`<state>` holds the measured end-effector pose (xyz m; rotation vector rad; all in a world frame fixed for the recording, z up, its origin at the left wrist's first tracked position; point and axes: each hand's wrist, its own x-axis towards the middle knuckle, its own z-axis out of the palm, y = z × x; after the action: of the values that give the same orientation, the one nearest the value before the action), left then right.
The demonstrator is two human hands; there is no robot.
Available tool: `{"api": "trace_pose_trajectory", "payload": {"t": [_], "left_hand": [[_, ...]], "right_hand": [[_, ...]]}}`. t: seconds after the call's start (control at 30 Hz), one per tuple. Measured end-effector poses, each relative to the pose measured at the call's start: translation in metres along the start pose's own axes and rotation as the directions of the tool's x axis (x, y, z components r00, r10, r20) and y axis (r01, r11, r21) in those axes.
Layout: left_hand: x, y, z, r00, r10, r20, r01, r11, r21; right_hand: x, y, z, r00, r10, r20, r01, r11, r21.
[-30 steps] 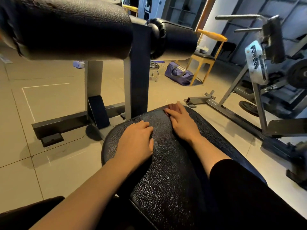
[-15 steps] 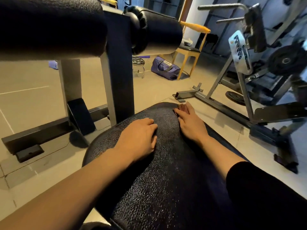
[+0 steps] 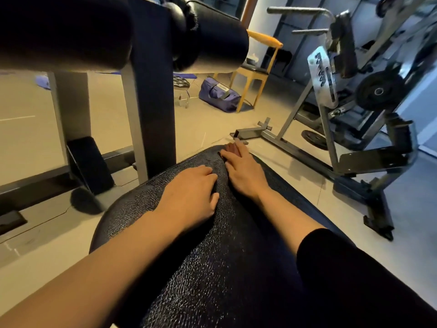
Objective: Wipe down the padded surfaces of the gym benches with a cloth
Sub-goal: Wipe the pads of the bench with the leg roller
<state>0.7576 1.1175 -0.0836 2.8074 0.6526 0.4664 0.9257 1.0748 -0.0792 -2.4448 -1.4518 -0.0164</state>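
my left grip (image 3: 189,197) and right grip (image 3: 243,171) still rest flat and apart on the bench pad (image 3: 212,268), below the roller pad (image 3: 208,41). nothing has changed; i see no cloth, so wiping is not started, i think.

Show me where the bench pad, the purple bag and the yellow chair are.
bench pad (image 3: 236,268): head view, on its cracked black top.
purple bag (image 3: 218,94): head view, on its side panel.
yellow chair (image 3: 250,73): head view, on the seat's front edge.

We see the bench pad (image 3: 212,268) in black, crackled, faintly glossy leatherette; the roller pads (image 3: 212,39) smoother black vinyl; the upright post (image 3: 153,102) matt painted metal; the chair (image 3: 255,74) yellowish wood.
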Motion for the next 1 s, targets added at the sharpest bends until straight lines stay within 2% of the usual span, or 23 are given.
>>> {"api": "trace_pose_trajectory", "payload": {"t": [0.07,0.13,0.47,0.83,1.0], "left_hand": [[0.004,0.001,0.003,0.999,0.007,-0.033,-0.007,1.0,0.005],[0.005,0.003,0.004,1.0,0.008,-0.024,-0.007,1.0,0.016],[-0.003,0.031,0.005,0.995,0.085,0.045,-0.087,0.994,0.066],[-0.025,0.078,0.017,0.985,0.154,0.074,-0.157,0.987,0.043],[-0.037,0.091,0.02,0.977,0.185,0.102,-0.19,0.981,0.042]], "right_hand": [[0.012,-0.015,0.005,0.996,-0.085,0.02,0.084,0.996,0.035],[0.02,-0.017,0.006,0.997,-0.078,0.017,0.077,0.996,0.049],[-0.004,0.028,0.0,0.986,0.144,-0.084,-0.144,0.99,0.004],[-0.109,0.114,-0.032,0.933,0.337,-0.128,-0.338,0.941,0.007],[-0.139,0.12,-0.036,0.897,0.423,-0.128,-0.422,0.906,0.037]]}}
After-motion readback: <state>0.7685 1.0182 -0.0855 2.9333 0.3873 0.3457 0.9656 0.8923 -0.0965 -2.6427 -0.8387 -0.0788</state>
